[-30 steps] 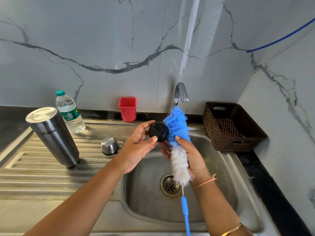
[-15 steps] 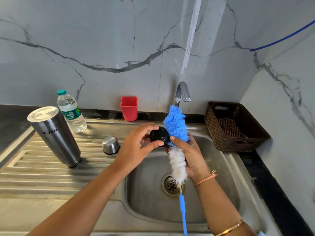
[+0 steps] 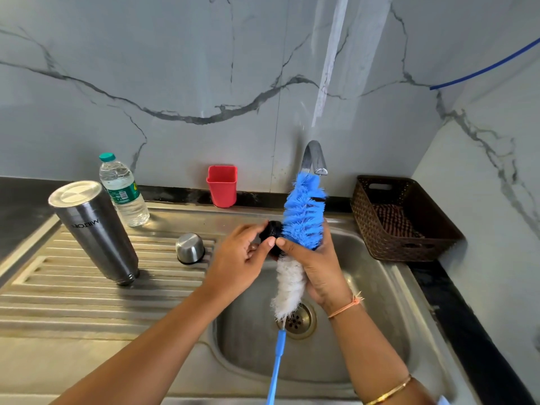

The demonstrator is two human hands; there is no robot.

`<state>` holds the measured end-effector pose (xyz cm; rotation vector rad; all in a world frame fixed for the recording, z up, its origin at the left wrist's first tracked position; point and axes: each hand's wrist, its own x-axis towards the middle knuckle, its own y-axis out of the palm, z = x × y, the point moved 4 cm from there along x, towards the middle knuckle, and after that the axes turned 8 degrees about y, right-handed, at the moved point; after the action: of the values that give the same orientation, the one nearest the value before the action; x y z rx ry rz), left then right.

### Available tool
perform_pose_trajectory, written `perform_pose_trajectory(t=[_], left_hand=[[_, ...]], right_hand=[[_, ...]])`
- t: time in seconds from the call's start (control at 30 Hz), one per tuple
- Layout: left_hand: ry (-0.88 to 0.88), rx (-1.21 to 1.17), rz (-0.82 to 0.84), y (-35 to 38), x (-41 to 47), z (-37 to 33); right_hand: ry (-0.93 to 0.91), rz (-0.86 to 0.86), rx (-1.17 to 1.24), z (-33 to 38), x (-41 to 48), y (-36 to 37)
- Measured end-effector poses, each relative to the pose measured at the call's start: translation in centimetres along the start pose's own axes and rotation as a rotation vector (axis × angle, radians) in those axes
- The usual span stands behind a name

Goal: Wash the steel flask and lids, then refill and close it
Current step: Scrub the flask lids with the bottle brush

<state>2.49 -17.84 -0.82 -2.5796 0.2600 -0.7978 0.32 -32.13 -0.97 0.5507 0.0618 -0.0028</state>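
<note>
Over the sink basin, my left hand grips a small black inner lid, which is partly hidden by my fingers. My right hand holds a bottle brush with blue and white bristles against that lid; the brush's blue handle points down towards me. The steel flask stands upside down on the ribbed drainboard at the left. A steel cup lid sits mouth down beside it.
A clear water bottle with a green cap stands behind the flask. A red cup is against the marble wall. The tap rises behind the brush. A brown woven basket sits right of the sink.
The black lid has turned in my left hand and now sits deeper behind my fingers, pressed against the blue bristles. Both hands stayed over the basin.
</note>
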Motion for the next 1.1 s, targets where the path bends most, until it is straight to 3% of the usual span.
perform_pose_trajectory(t=[0.2,0.77,0.83,0.97,1.1], left_hand=[[0.071,0.165,-0.058,0.2,0.0,-0.7],[-0.007,0.198,-0.131,0.3,-0.3,0.3],[-0.068,0.101,-0.102,0.3,0.0,0.4],[-0.345,-0.350,-0.096,0.6,0.2,0.4],[-0.330,-0.437,0.134,1.4,-0.1,1.2]], right_hand=[[0.006,-0.041,-0.002,-0.1,0.0,-0.5],[0.079,-0.073,0.045,-1.3,-0.3,-1.0],[0.092,-0.078,0.054,-1.4,-0.2,-1.3],[0.126,-0.043,0.106,-1.6,0.2,-1.8],[0.150,0.036,0.137,-1.2,0.4,-1.5]])
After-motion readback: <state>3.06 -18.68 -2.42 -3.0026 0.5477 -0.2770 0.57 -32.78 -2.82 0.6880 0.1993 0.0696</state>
